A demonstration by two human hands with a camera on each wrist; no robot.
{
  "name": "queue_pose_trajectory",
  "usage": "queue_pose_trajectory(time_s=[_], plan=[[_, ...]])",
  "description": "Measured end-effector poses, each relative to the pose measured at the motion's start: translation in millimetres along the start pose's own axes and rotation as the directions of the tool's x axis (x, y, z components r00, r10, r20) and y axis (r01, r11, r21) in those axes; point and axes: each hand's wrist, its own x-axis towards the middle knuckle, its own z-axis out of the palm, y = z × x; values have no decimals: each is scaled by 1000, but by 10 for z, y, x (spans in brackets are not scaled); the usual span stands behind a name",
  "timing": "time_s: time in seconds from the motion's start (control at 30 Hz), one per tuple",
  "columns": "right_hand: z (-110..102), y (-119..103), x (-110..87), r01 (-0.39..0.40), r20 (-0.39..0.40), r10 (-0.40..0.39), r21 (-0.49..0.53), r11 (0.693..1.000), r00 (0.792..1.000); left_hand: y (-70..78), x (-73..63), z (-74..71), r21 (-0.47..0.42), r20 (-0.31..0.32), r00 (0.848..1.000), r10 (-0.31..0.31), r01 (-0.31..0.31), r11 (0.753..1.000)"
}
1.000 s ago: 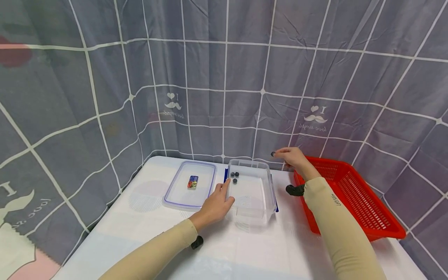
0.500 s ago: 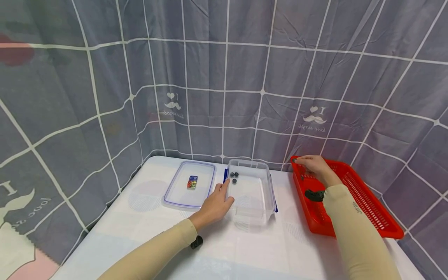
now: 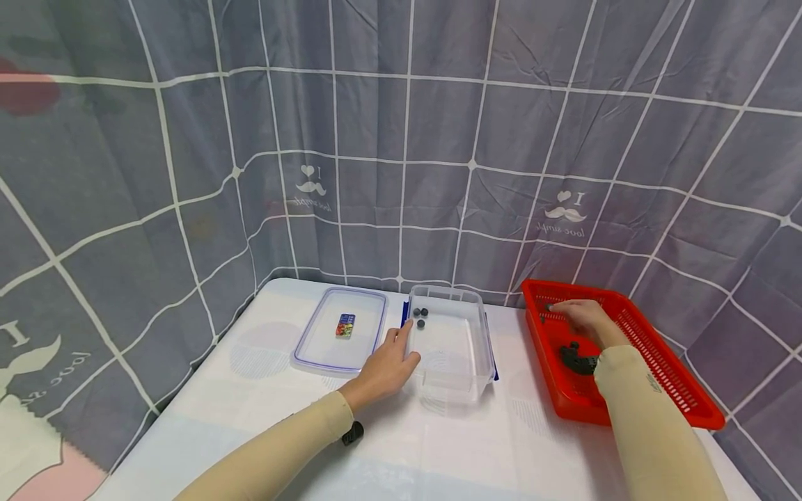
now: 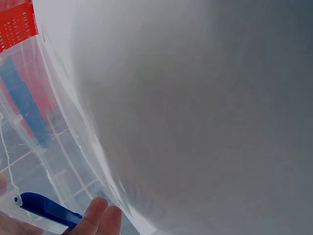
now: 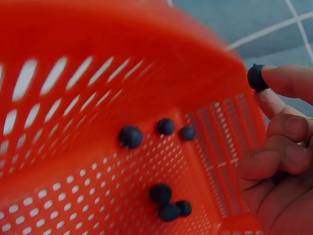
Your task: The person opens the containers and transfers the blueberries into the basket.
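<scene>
My right hand [image 3: 583,320] reaches over the red plastic basket [image 3: 548,372]. Between thumb and finger it pinches a blueberry [image 5: 256,77], small, dark and round, up near the basket's corner in the right wrist view. Several more blueberries [image 5: 130,136] lie on the basket's floor below. My left hand [image 3: 383,367] holds the left wall of a clear plastic container [image 3: 454,348], its fingertips [image 4: 94,215] by the blue latch [image 4: 46,208]. Three blueberries [image 3: 420,324] sit inside that container, in its left rear part.
Left of the container, a clear lid [image 3: 316,351] with a purple-blue seal lies on the white table [image 3: 457,445], a colourful label [image 3: 344,325] at its middle. A grey checked curtain [image 3: 438,195] hangs close behind the table.
My right hand, pinching the blueberry, has moved right from behind the container, over the basket's rim and down toward its inside. My left hand and the container have stayed in place.
</scene>
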Motion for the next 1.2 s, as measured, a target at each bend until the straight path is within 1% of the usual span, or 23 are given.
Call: queue_pose_trajectory(time_s=[0.27,0.47,0.7,0.87,0.97,1.0,1.1,1.2], plan=[[3,217,-6,-52,24,52,-3,999,998,11,-14,-12,-11,4,1000,-6,6,1000],[19,335,10,-75,13,76,-28,997,997,5,-11,-2,-3,-5,1000,-6,6,1000],[9,430,57,-109,2,109,-31,994,994,12,-11,-6,-5,-3,1000,-14,13,1000],[0,398,25,-98,-13,98,-31,995,995,13,-10,3,-2,-5,1000,-15,15,1000],[-5,360,16,-85,-8,85,-22,996,996,8,-9,5,-2,-6,1000,-13,13,1000],[1,341,15,-87,-14,86,-23,996,996,7,-9,5,-3,-6,1000,-12,12,1000],[2,272,32,-59,-8,58,-22,998,998,6,-8,7,-2,-9,1000,-6,6,1000],[11,156,50,-35,-19,34,-51,998,999,5,-6,9,1,-8,1000,-3,3,1000]])
